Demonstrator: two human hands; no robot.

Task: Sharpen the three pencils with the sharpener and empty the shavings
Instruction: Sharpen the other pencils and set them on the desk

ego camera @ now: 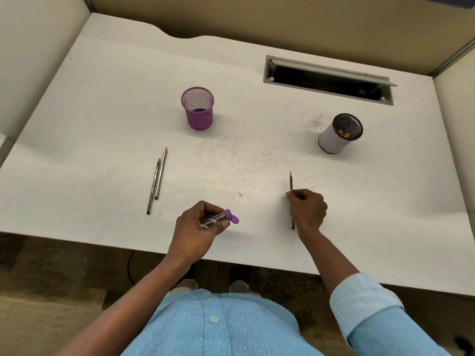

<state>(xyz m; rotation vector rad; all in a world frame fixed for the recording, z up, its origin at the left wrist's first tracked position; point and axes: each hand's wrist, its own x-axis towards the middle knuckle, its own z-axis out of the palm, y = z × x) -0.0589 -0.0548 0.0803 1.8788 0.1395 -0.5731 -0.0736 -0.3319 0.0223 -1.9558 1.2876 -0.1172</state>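
My left hand point(199, 226) grips a clear sharpener point(221, 218) with a purple cap, its lid flipped open to the right, just above the desk's front edge. My right hand point(307, 210) holds a dark pencil point(291, 182) low against the white desk point(102, 111), tip pointing away from me. Two more pencils point(157, 179) lie side by side on the left, tips pointing away. A white mesh cup point(339, 133) at the right has shavings inside.
A purple mesh cup point(198, 109) stands at the centre back. An open cable slot point(329, 80) is set into the desk at the back right. Partition walls surround the desk. Graphite smudges and a few crumbs mark the middle.
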